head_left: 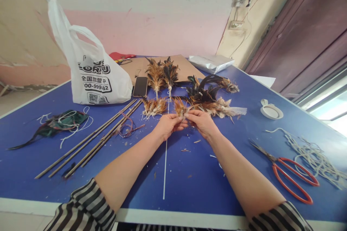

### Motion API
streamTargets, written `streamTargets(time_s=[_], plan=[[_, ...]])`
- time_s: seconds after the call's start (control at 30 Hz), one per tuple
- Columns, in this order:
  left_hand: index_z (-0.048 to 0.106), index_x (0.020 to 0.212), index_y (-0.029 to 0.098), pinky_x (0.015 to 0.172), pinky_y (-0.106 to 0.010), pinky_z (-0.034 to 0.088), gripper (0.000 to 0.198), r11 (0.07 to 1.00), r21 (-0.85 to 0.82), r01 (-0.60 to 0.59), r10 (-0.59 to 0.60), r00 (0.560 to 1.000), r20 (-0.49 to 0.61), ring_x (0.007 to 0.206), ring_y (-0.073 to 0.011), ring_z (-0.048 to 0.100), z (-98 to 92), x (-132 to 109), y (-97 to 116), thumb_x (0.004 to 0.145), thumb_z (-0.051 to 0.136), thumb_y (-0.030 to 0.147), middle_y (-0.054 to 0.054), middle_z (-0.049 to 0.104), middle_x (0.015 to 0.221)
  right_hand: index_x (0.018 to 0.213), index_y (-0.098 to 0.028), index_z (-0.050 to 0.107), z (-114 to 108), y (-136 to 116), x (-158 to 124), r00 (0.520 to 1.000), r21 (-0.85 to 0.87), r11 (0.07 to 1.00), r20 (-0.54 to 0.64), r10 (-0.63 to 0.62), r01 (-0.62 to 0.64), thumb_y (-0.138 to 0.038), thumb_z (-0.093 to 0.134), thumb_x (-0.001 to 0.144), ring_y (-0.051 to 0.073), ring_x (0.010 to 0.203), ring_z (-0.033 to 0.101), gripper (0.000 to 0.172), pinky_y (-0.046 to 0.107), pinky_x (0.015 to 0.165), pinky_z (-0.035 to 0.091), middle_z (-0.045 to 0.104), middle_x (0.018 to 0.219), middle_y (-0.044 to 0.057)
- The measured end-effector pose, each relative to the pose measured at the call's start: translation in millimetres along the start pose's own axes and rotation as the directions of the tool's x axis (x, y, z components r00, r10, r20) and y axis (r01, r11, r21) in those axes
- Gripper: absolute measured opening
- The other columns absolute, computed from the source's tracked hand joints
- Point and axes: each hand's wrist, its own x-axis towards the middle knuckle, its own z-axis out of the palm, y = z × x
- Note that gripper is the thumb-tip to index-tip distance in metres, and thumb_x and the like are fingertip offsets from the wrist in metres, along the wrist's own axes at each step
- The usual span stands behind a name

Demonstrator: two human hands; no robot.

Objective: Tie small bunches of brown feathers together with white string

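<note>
Over the middle of the blue table, my left hand (pixel 171 126) and my right hand (pixel 201 122) meet at a small bunch of orange-brown feathers (pixel 180 108). The fingertips of both hands pinch its pale lower end, and the feather tips point up and away from me. Just left of it lies a row of similar orange feathers (pixel 155 107). To the right is a loose heap of black and brown feathers (pixel 203 95). Behind stand out two tied feather bundles, one orange-brown (pixel 156 74) and one darker (pixel 170 72), lying partly on brown paper.
Left are thin sticks (pixel 89 142), a purple cord (pixel 127 130), dark green feathers with white string (pixel 69 122), a white plastic bag (pixel 101 75) and a phone (pixel 140 86). Right are red-handled scissors (pixel 283 169), loose white string (pixel 311 155), a tape roll (pixel 271 110) and a silver packet (pixel 211 64).
</note>
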Motion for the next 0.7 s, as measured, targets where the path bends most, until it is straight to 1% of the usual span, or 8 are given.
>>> streamTargets(time_s=[0.07, 0.2, 0.33, 0.43, 0.57, 0.63, 0.7], plan=[[0.063, 0.078, 0.009, 0.051, -0.016, 0.047, 0.01, 1.0, 0.007, 0.004, -0.004, 1.0, 0.005, 0.06, -0.0117, 0.063, 0.1, -0.1, 0.1, 0.071, 0.06, 0.015, -0.01, 0.066, 0.072, 0.069, -0.014, 0.063, 0.2, 0.6, 0.0, 1.0, -0.032, 0.999, -0.015, -0.018, 0.017, -0.031, 0.071, 0.055, 0.005, 0.045, 0.043, 0.023, 0.021, 0.047, 0.033, 0.055, 0.052, -0.004], [0.063, 0.082, 0.009, 0.052, -0.016, 0.047, 0.013, 1.0, -0.004, 0.015, -0.015, 0.999, 0.037, 0.065, -0.0126, 0.063, -0.9, 0.4, -0.4, 0.072, 0.06, 0.017, -0.012, 0.067, 0.078, 0.072, -0.014, 0.064, 0.8, 1.4, -0.2, 1.0, -0.066, 0.998, -0.027, -0.015, 0.013, -0.031, 0.07, 0.055, 0.009, 0.053, 0.052, 0.025, 0.024, 0.056, 0.041, 0.061, 0.059, 0.0], [0.063, 0.081, 0.009, 0.053, -0.016, 0.048, 0.013, 1.0, -0.025, 0.012, -0.01, 0.998, 0.064, 0.067, -0.013, 0.064, -1.9, 1.4, -1.3, 0.07, 0.062, 0.016, -0.011, 0.066, 0.081, 0.071, -0.013, 0.064, 0.2, 0.3, -1.2, 1.0, -0.112, 0.994, -0.005, -0.011, 0.01, -0.032, 0.068, 0.057, 0.01, 0.054, 0.053, 0.024, 0.024, 0.056, 0.041, 0.062, 0.06, 0.001], [0.063, 0.078, 0.008, 0.052, -0.016, 0.048, 0.01, 1.0, -0.013, 0.015, -0.014, 0.999, 0.043, 0.063, -0.0119, 0.063, -2.2, 2.3, -2.3, 0.071, 0.061, 0.015, -0.01, 0.066, 0.075, 0.07, -0.013, 0.065, 0.1, -2.1, -2.8, 0.999, -0.199, 0.979, -0.015, -0.036, 0.033, -0.033, 0.065, 0.059, 0.009, 0.052, 0.05, 0.023, 0.024, 0.055, 0.039, 0.06, 0.058, 0.0], [0.062, 0.073, 0.007, 0.051, -0.016, 0.048, 0.007, 0.999, 0.036, 0.009, -0.009, 1.0, 0.002, 0.056, -0.0096, 0.061, -2.8, 3.5, -3.4, 0.07, 0.061, 0.014, -0.007, 0.064, 0.066, 0.071, -0.014, 0.067, 1.5, -4.5, -4.6, 0.99, -0.364, 0.927, -0.071, -0.124, 0.09, -0.033, 0.065, 0.059, 0.009, 0.054, 0.048, 0.022, 0.024, 0.057, 0.037, 0.061, 0.06, 0.0], [0.062, 0.072, 0.007, 0.051, -0.017, 0.048, 0.008, 0.998, 0.058, 0.0, 0.0, 1.0, 0.005, 0.055, -0.0098, 0.061, -2.8, 3.5, -3.2, 0.069, 0.062, 0.015, -0.008, 0.064, 0.066, 0.071, -0.014, 0.068, 2.4, -3.9, -4.3, 0.99, -0.361, 0.929, -0.085, -0.116, 0.078, -0.034, 0.065, 0.059, 0.009, 0.053, 0.047, 0.024, 0.024, 0.055, 0.037, 0.06, 0.059, 0.0], [0.062, 0.073, 0.007, 0.053, -0.017, 0.048, 0.01, 0.998, 0.067, -0.002, 0.001, 1.0, 0.019, 0.058, -0.0109, 0.061, -2.5, 2.9, -2.4, 0.07, 0.062, 0.017, -0.008, 0.064, 0.07, 0.071, -0.013, 0.067, 2.9, -2.2, -3.2, 0.994, -0.288, 0.956, -0.08, -0.079, 0.053, -0.035, 0.065, 0.058, 0.008, 0.05, 0.046, 0.025, 0.024, 0.053, 0.036, 0.059, 0.056, 0.0]])
